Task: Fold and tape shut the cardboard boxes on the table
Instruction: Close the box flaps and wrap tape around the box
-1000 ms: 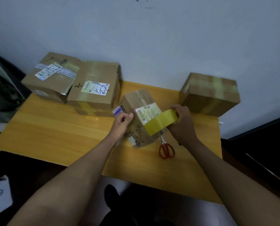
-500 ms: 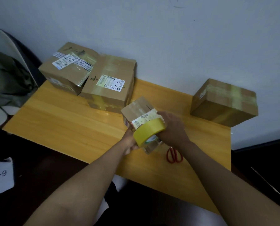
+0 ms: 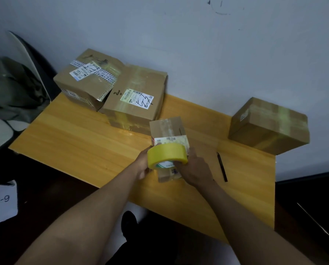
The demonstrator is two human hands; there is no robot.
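A small cardboard box [image 3: 166,128] with a white label stands near the middle of the wooden table [image 3: 79,146]. My right hand [image 3: 195,170] grips a yellow tape roll [image 3: 167,154] and holds it against the box's near side. My left hand [image 3: 142,166] holds the box's lower left side, partly hidden behind the roll. Clear tape shows on the box's near lower part. Three larger taped boxes stand on the table: one at the back left [image 3: 87,81], one beside it [image 3: 136,100], and one at the far right [image 3: 269,125].
A black pen [image 3: 222,167] lies on the table right of my right hand. A chair with grey cloth [image 3: 10,88] stands left of the table. A white sheet marked "6-3" [image 3: 2,201] lies on the dark floor. The wall runs right behind the boxes.
My right hand has carried the tape roll from the box's right side around to its near side. My left hand dropped from the label to the box's lower left. The red scissors are out of sight.
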